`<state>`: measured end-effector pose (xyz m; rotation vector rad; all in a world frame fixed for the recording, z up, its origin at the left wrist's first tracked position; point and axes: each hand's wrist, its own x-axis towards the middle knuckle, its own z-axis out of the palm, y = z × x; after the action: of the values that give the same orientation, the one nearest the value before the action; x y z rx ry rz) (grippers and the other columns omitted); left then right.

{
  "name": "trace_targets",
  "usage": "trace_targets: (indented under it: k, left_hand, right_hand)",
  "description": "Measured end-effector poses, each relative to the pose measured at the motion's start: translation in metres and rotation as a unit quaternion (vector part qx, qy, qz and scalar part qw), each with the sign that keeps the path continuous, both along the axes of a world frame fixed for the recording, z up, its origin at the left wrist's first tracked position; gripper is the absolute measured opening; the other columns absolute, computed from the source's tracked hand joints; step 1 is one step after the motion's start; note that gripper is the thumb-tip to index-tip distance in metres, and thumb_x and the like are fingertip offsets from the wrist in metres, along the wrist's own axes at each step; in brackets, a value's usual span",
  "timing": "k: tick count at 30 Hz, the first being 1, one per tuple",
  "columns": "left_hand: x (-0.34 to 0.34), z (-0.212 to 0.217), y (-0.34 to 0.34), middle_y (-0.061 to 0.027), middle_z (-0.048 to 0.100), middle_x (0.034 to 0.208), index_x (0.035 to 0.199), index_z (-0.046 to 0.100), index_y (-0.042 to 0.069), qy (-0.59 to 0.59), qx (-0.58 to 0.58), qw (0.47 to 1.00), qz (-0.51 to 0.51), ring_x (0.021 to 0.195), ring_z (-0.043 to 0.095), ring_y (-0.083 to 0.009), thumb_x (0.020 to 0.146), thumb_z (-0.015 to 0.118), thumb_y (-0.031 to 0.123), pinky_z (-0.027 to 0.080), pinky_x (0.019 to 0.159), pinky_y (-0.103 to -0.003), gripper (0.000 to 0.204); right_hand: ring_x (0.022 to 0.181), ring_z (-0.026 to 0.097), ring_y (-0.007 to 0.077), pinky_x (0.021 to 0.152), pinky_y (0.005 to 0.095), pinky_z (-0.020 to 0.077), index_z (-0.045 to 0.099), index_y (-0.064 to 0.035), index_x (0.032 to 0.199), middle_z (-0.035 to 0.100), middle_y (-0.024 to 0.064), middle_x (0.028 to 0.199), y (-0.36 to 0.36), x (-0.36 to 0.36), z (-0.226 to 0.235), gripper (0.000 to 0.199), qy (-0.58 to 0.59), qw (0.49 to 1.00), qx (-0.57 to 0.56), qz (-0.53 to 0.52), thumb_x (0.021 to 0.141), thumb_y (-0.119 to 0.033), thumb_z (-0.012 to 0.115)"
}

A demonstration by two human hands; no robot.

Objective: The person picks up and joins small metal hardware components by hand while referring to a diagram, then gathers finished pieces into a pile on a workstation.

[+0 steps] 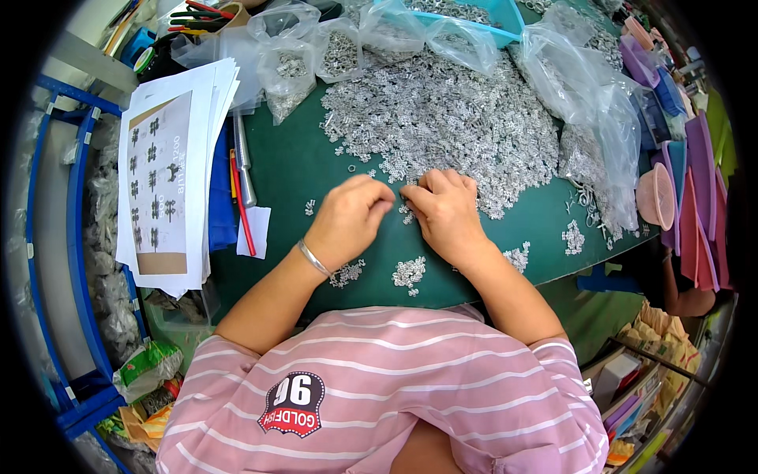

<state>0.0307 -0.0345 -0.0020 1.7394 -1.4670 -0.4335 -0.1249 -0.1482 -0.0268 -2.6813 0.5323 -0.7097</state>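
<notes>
A broad heap of small silver metal pieces [450, 110] covers the far middle of a green tabletop [276, 170]. At the heap's near edge, my left hand [347, 220] is closed, thumb and fingertips pressed together. Beside it my right hand [447, 212] is closed too, its fingertips down by the nearest pieces. Whatever either hand pinches is too small or hidden to make out. Nearer to me lie little piles of the same pieces: one by my left wrist [346, 273], one in the middle [409, 273], one by my right forearm [518, 257].
Clear plastic bags of metal parts [288, 71] and a light-blue tray [505, 20] stand along the far side. Printed sheets [162, 189], a red pen [243, 213] and a metal rod [244, 166] lie left. Coloured plastic bins [699, 182] and a pink cup [656, 196] stand right.
</notes>
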Motion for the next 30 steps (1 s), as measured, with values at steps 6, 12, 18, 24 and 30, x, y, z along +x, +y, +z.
trace_targets:
  k: [6, 12, 18, 24, 30]
  left_hand:
    - [0.019, -0.006, -0.014, -0.0124, 0.065, 0.083, 0.089, 0.068, 0.001, -0.064, -0.016, 0.996, 0.067, 0.072, 0.065, -0.026, 0.082, 0.068, -0.002, 0.052, 0.065, -0.033, 0.008]
    - [0.041, -0.005, -0.016, -0.0123, 0.065, 0.086, 0.094, 0.069, 0.0, -0.066, 0.0, 0.991, 0.114, 0.073, 0.066, -0.0248, 0.084, 0.066, -0.002, 0.052, 0.066, -0.032, 0.01]
    - [0.032, -0.016, -0.014, -0.012, 0.063, 0.086, 0.095, 0.069, 0.001, -0.102, -0.002, 0.992, 0.077, 0.077, 0.065, -0.0283, 0.082, 0.068, 0.0, 0.052, 0.071, -0.035, 0.013]
    - [0.024, -0.024, -0.017, -0.0121, 0.062, 0.086, 0.09, 0.069, 0.002, -0.147, -0.005, 0.987, 0.072, 0.079, 0.063, -0.0308, 0.08, 0.071, 0.003, 0.051, 0.071, -0.039, 0.01]
    - [0.007, -0.017, -0.01, -0.0126, 0.064, 0.085, 0.092, 0.069, 0.002, -0.109, 0.017, 0.994, 0.013, 0.081, 0.064, -0.0302, 0.08, 0.07, 0.001, 0.052, 0.071, -0.037, 0.012]
  right_hand:
    - [0.085, 0.054, 0.0241, 0.08, 0.0395, 0.0353, 0.063, -0.0109, 0.083, 0.055, 0.0042, 0.087, 0.0, 0.003, -0.002, 0.01, -0.004, 1.0, -0.007, -0.001, 0.076, -0.004, 0.062]
    - [0.085, 0.054, 0.027, 0.079, 0.0396, 0.0373, 0.06, -0.0091, 0.09, 0.056, 0.0069, 0.086, -0.001, -0.003, 0.0, 0.017, -0.037, 0.999, 0.012, 0.002, 0.075, 0.0, 0.06]
    - [0.079, 0.054, 0.029, 0.068, 0.0375, 0.0406, 0.059, -0.0055, 0.091, 0.056, 0.0088, 0.083, 0.026, -0.034, 0.022, 0.02, -0.02, 0.973, 0.141, 0.183, 0.073, 0.003, 0.06]
    - [0.079, 0.055, 0.0282, 0.07, 0.038, 0.0414, 0.064, -0.0057, 0.084, 0.057, 0.0071, 0.084, 0.038, -0.048, 0.023, 0.014, 0.013, 0.978, 0.139, 0.157, 0.072, 0.001, 0.062]
    - [0.084, 0.056, 0.0285, 0.073, 0.0396, 0.0416, 0.068, -0.0051, 0.092, 0.06, 0.0062, 0.088, 0.007, -0.04, 0.016, 0.019, -0.021, 0.999, 0.043, 0.004, 0.074, 0.001, 0.065]
